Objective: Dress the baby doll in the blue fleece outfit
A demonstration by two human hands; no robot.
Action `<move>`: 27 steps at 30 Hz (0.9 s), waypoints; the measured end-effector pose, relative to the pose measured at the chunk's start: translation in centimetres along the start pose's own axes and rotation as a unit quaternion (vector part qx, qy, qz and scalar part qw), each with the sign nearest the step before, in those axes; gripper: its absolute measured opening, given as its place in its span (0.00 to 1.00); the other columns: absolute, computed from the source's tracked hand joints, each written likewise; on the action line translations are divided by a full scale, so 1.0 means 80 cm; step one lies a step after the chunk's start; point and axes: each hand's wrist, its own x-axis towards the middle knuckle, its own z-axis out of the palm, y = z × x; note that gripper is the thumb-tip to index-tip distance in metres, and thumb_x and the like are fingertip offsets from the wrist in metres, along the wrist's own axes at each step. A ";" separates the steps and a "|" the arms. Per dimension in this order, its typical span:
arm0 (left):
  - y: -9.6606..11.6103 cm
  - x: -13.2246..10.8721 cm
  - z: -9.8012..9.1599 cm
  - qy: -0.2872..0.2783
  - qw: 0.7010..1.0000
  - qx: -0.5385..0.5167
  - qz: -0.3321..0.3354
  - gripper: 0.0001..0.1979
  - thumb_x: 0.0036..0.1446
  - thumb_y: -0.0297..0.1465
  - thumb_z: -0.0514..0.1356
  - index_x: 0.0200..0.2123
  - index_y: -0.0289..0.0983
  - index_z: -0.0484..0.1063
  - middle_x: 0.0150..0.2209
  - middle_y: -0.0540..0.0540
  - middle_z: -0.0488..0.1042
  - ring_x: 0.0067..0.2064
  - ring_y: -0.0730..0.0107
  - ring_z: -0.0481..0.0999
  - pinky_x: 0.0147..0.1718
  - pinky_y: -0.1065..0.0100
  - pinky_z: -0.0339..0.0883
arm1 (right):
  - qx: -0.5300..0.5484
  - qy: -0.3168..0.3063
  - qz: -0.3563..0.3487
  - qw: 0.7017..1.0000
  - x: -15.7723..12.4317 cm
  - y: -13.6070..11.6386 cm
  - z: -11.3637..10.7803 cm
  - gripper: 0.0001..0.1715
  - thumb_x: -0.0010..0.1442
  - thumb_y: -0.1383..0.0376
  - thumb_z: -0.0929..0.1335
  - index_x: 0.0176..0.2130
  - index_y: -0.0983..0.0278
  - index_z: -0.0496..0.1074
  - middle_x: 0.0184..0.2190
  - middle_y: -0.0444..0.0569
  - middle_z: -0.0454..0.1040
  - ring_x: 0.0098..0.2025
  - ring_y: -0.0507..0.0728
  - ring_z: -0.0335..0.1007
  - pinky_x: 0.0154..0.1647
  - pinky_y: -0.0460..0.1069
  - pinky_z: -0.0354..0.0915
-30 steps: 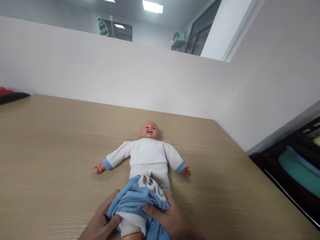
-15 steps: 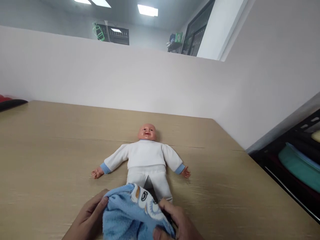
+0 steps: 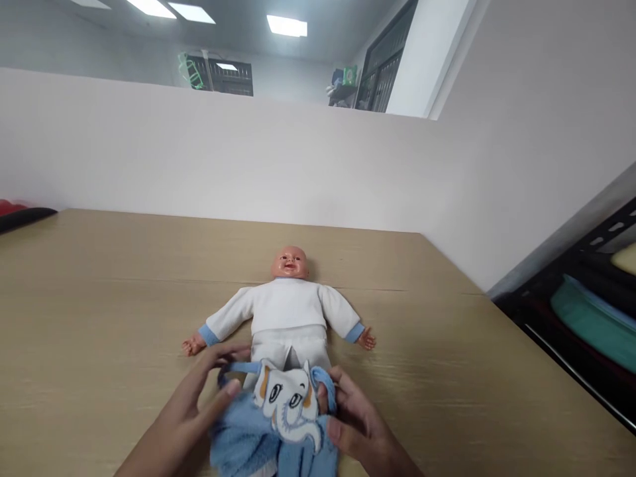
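A pair of blue fuzzy baby overalls (image 3: 243,424) with a white elephant face (image 3: 291,403) on the bib is at the near edge of the view, over the legs of a baby doll (image 3: 288,305). The doll lies face up in a white top and trousers, arms spread. My left hand (image 3: 203,391) is at the left shoulder strap (image 3: 243,366), its thumb and fingers apart around it. My right hand (image 3: 352,421) grips the right side of the bib by the looped strap (image 3: 324,381). The overalls' lower part is cut off by the frame.
The wooden table (image 3: 124,311) meets a white wall (image 3: 223,159) with a window above it. At the right stands a dark rack (image 3: 561,338) holding folded teal cloth (image 3: 596,324). A black and red object (image 3: 20,215) is at the left edge.
The overalls' bib has turned to face up, showing the whole elephant face and both straps. My left hand has loosened from the edge and moved up to the strap. The doll lies as before.
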 end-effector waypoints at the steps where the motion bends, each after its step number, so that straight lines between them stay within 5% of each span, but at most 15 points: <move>1: 0.015 0.000 0.004 -0.042 0.999 0.025 0.019 0.35 0.60 0.59 0.63 0.64 0.49 0.70 0.67 0.42 0.70 0.70 0.41 0.64 0.70 0.46 0.59 | 0.006 -0.017 0.005 1.000 -0.002 -0.007 0.005 0.35 0.63 0.50 0.78 0.62 0.56 0.69 0.51 0.49 0.75 0.53 0.58 0.72 0.59 0.51 0.65; 4: 0.057 0.004 0.018 -0.165 0.979 0.110 0.047 0.39 0.56 0.55 0.70 0.67 0.49 0.68 0.67 0.41 0.70 0.67 0.40 0.66 0.67 0.48 0.63 | -0.001 -0.024 0.012 1.000 -0.007 -0.019 0.014 0.42 0.61 0.52 0.80 0.65 0.57 0.63 0.58 0.54 0.73 0.60 0.63 0.71 0.62 0.56 0.65; 7: 0.087 0.015 0.028 -0.242 0.950 0.187 0.057 0.31 0.50 0.52 0.76 0.52 0.43 0.80 0.53 0.41 0.78 0.60 0.39 0.70 0.64 0.48 0.63 | -0.073 0.012 0.003 0.997 -0.014 -0.016 0.008 0.35 0.59 0.52 0.80 0.57 0.60 0.66 0.53 0.52 0.74 0.57 0.63 0.72 0.59 0.54 0.68; 11: 0.093 0.024 0.030 -0.302 0.938 0.132 0.102 0.17 0.58 0.38 0.71 0.51 0.45 0.79 0.53 0.47 0.78 0.60 0.49 0.71 0.65 0.57 0.61 | -0.248 0.086 0.071 0.962 -0.026 -0.014 -0.006 0.40 0.52 0.54 0.82 0.58 0.60 0.69 0.52 0.51 0.76 0.53 0.63 0.74 0.57 0.53 0.70; 13: 0.086 0.026 0.030 -0.327 0.938 0.076 0.090 0.17 0.60 0.35 0.68 0.53 0.45 0.77 0.53 0.49 0.78 0.57 0.54 0.74 0.58 0.63 0.67 | -0.319 0.063 0.114 0.939 -0.030 -0.017 -0.010 0.39 0.52 0.53 0.81 0.59 0.58 0.73 0.51 0.50 0.80 0.52 0.65 0.76 0.56 0.54 0.71; 17: 0.069 0.030 0.040 -0.333 0.941 0.010 0.063 0.14 0.66 0.37 0.62 0.53 0.44 0.76 0.49 0.49 0.79 0.52 0.56 0.77 0.52 0.65 0.70 | -0.387 -0.032 0.061 0.919 -0.035 -0.013 -0.012 0.27 0.60 0.48 0.75 0.53 0.58 0.82 0.51 0.52 0.82 0.53 0.69 0.76 0.60 0.58 0.69; 20: 0.062 0.031 0.047 -0.289 0.954 0.062 0.042 0.22 0.68 0.47 0.60 0.60 0.45 0.74 0.57 0.46 0.78 0.58 0.50 0.74 0.58 0.60 0.66 | -0.407 0.126 0.063 0.902 -0.041 -0.001 -0.012 0.34 0.61 0.43 0.74 0.58 0.59 0.80 0.56 0.57 0.80 0.61 0.73 0.72 0.65 0.63 0.65; 23: 0.062 0.031 0.046 -0.320 0.943 0.093 0.028 0.32 0.55 0.57 0.68 0.53 0.39 0.78 0.51 0.43 0.79 0.53 0.45 0.76 0.54 0.57 0.70 | -0.360 0.241 0.081 0.898 -0.044 0.001 -0.008 0.40 0.66 0.37 0.68 0.63 0.60 0.76 0.60 0.58 0.78 0.65 0.73 0.68 0.69 0.64 0.61; 25: 0.061 0.032 0.044 -0.349 0.934 0.071 0.028 0.36 0.45 0.55 0.74 0.51 0.39 0.79 0.50 0.44 0.78 0.52 0.45 0.76 0.53 0.57 0.71 | -0.339 0.205 0.105 0.912 -0.042 -0.008 -0.003 0.38 0.69 0.39 0.66 0.66 0.58 0.73 0.61 0.55 0.77 0.66 0.70 0.68 0.68 0.60 0.63; 27: 0.059 0.033 0.044 -0.356 0.933 0.048 0.029 0.33 0.47 0.50 0.75 0.53 0.40 0.78 0.51 0.45 0.77 0.53 0.47 0.75 0.56 0.58 0.70 | -0.370 0.126 0.157 0.907 -0.038 -0.021 0.002 0.34 0.67 0.42 0.70 0.65 0.54 0.74 0.58 0.52 0.79 0.60 0.68 0.74 0.61 0.56 0.68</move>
